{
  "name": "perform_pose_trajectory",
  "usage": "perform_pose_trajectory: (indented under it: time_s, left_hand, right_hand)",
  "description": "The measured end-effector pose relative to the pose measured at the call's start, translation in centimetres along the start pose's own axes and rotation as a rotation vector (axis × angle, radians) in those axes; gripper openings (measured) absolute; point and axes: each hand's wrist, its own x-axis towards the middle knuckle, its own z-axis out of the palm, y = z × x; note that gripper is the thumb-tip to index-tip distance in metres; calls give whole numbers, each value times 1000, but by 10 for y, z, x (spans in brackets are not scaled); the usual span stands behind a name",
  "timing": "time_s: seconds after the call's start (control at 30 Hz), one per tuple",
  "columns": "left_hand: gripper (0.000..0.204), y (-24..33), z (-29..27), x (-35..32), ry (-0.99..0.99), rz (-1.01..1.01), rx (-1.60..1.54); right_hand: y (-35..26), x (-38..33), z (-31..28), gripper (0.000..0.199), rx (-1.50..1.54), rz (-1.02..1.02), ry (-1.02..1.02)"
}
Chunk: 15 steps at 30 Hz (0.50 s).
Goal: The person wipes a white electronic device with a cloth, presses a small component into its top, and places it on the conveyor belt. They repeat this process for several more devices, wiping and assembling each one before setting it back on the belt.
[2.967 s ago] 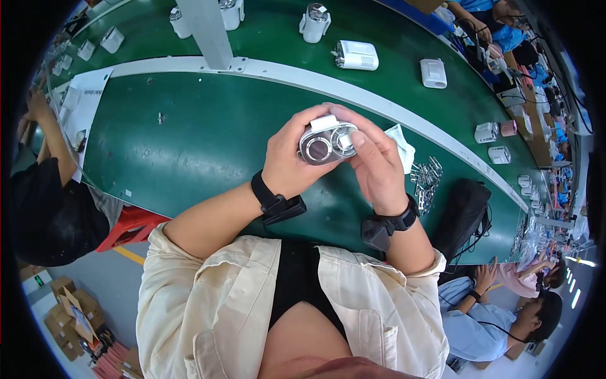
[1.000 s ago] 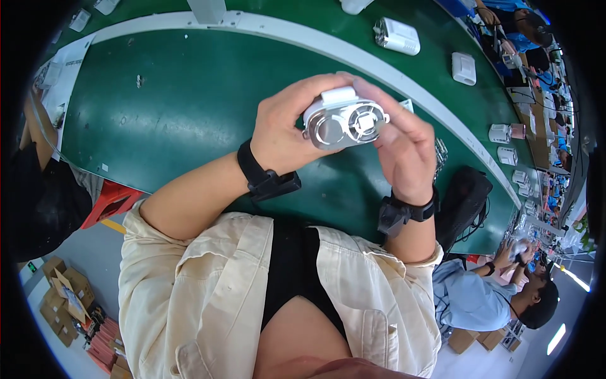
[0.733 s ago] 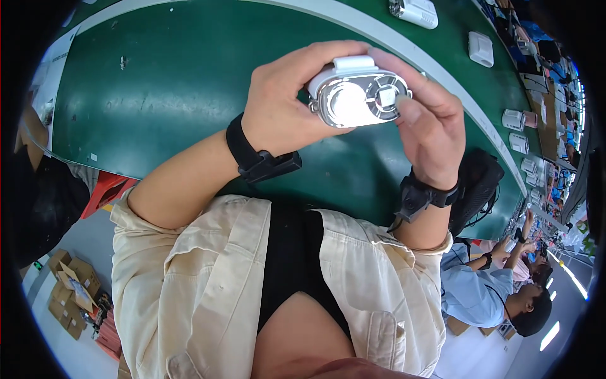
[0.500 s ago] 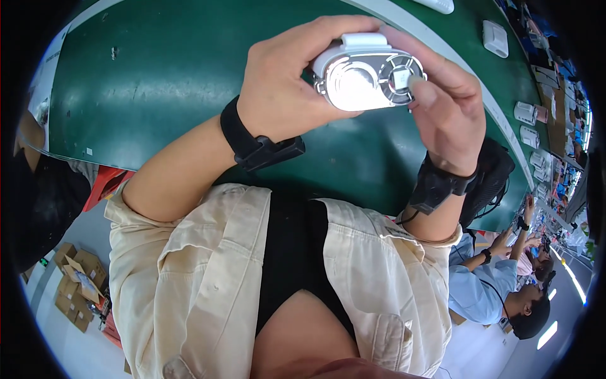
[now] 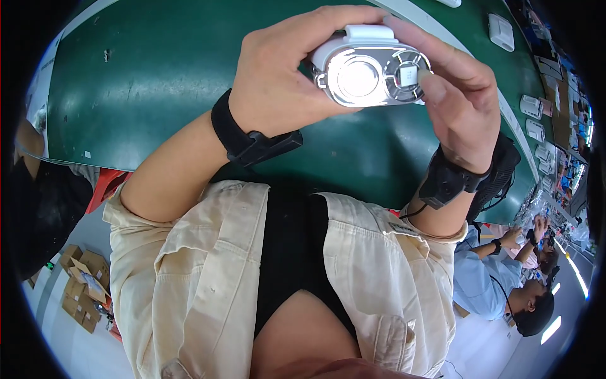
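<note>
One left hand [image 5: 278, 76] and one right hand [image 5: 468, 108], both bare, share one white-and-chrome oval housing [image 5: 372, 63]; its face carries two circles, one plain disc [image 5: 358, 78] and one spoked ring [image 5: 392, 82], with one small white square [image 5: 408, 76]. There are two black wristbands [image 5: 228, 129], one per wrist. Beyond one white rail [image 5: 430, 21], four white housings [image 5: 501, 33] are distinct, one cropped by the top edge; smaller ones are too tiny to count. At least three other people [image 5: 486, 284] are in view. Overlapping cardboard boxes [image 5: 81, 308] number several.
</note>
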Motion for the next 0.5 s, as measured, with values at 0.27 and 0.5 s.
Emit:
perform_pose_trajectory:
  time_s: [0.27,0.5]
  left_hand:
    - [66,-1,2,-1,-50,-25,-37]
    - [65,-8,11,1,-4,-36,-65]
  right_hand:
    - [5,-3,-6,47,3,22,-20]
    - [5,2,-1,47,128,52,1]
